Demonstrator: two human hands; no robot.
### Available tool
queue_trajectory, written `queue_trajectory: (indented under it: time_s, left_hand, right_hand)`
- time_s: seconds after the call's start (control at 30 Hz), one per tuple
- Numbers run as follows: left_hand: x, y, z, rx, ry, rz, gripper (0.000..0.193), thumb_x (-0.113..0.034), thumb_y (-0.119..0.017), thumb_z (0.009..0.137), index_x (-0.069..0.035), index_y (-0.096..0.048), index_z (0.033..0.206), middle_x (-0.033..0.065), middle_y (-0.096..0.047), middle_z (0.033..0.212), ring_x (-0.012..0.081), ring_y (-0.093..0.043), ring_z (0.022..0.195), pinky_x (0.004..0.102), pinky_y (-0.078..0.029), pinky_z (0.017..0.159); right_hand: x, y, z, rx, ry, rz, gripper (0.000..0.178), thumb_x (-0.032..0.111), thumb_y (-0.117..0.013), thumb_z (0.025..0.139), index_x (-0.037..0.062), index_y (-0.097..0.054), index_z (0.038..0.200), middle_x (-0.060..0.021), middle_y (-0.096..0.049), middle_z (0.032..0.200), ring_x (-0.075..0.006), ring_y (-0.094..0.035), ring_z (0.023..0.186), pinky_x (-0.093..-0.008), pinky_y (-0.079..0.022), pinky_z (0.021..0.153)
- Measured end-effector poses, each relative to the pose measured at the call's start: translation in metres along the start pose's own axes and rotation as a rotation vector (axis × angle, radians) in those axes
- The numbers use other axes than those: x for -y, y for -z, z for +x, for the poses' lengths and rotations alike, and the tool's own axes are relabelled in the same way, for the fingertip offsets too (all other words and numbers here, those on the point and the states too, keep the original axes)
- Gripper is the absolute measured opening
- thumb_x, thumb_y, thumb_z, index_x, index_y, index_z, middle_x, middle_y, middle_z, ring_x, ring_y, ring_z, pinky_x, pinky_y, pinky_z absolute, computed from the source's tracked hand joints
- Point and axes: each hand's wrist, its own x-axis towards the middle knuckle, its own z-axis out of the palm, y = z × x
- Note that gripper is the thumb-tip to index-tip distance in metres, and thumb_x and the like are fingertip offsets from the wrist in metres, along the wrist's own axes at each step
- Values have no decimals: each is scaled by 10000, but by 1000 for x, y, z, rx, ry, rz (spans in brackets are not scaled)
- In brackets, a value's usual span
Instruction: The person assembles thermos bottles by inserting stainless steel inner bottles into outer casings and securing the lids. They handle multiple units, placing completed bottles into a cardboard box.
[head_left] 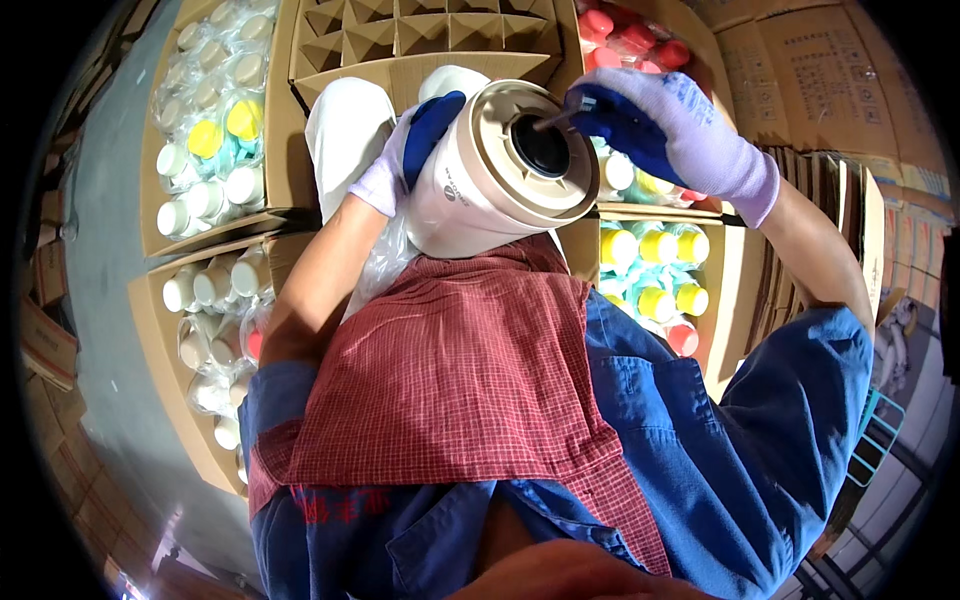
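Note:
A cream-coloured cylindrical vessel point(455, 205), like a vacuum flask body, lies tilted on my lap. Its ringed end faces up, with a round dark opening point(541, 150) in the middle. My left hand point(405, 150), in a lavender glove with a blue palm, is closed against the vessel's left side. On the other side, my right hand point(690, 135) in a matching glove pinches a thin rod-like tool point(553, 121). The rod's tip reaches the opening; most of the tool is hidden by the fingers, and its exact kind does not show.
Cartons of plastic-wrapped bottles stand on both sides: white and yellow caps point(205, 138) at left, yellow caps point(657, 247) and red caps point(637, 40) at right. Ahead is a carton with cardboard dividers point(420, 35). Flattened cardboard point(800, 240) stands beyond my right arm.

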Motion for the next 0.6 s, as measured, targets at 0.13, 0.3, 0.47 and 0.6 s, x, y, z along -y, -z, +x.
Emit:
queue_trajectory:
  time_s: [0.13,0.3,0.47,0.6]
  left_hand:
    - [-13,-13,-6,5,-21,66,430,-315,-490,973,42,-588,1192,117,-681,1056,175,-673,953,281,-543,871]
    - [-19,-21,-13,-62,-15,60,402,-296,-488,970,40,-600,1161,115,-682,1032,173,-674,909,275,-543,822]
    - [-17,-11,-16,-65,-4,127,423,-310,-404,996,10,-568,1220,114,-656,1113,187,-648,984,289,-506,892]
    - [10,-1,-5,-260,148,-335,441,-323,-371,1005,21,-571,1194,116,-650,1140,220,-628,1020,322,-478,914]
  right_hand:
    - [34,10,18,201,-112,-142,327,160,-641,894,30,-569,1185,-155,-654,1023,-345,-643,927,-379,-510,819]
    - [7,3,18,212,165,-155,229,164,-626,892,66,-631,1099,-159,-640,1036,-345,-618,963,-405,-507,855]
    - [21,-2,16,174,218,-330,284,176,-634,872,92,-589,1139,-161,-644,939,-334,-636,860,-405,-518,764]
    - [30,-20,2,139,-13,-462,282,282,-598,894,71,-575,1080,-150,-637,749,-350,-637,708,-417,-491,640]
